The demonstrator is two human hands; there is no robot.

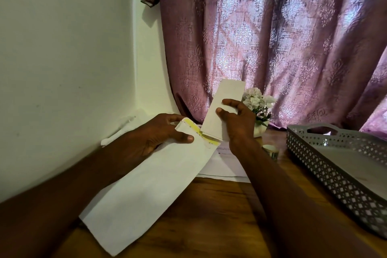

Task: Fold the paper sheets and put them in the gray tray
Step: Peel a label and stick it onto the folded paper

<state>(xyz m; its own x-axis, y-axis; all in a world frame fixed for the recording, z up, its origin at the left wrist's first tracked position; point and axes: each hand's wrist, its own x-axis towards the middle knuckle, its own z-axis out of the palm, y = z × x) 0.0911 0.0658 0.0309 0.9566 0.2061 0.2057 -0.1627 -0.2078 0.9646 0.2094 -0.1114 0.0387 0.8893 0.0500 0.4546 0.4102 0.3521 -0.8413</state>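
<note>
My left hand [161, 134] grips the open end of a long white envelope [146, 190] with a yellow strip along its flap; the envelope slants down toward the table's near edge. My right hand [234, 119] pinches a folded white paper sheet [224, 102], held upright with its lower end at the envelope's mouth. The gray perforated tray [326, 165] sits on the wooden table at the right, apart from both hands; its visible floor is bare.
More white paper sheets [226, 165] lie flat on the table [209, 216] behind the envelope. A small pot of white flowers [258, 109] and a roll of tape [270, 150] stand by the purple curtain. A white wall closes the left side.
</note>
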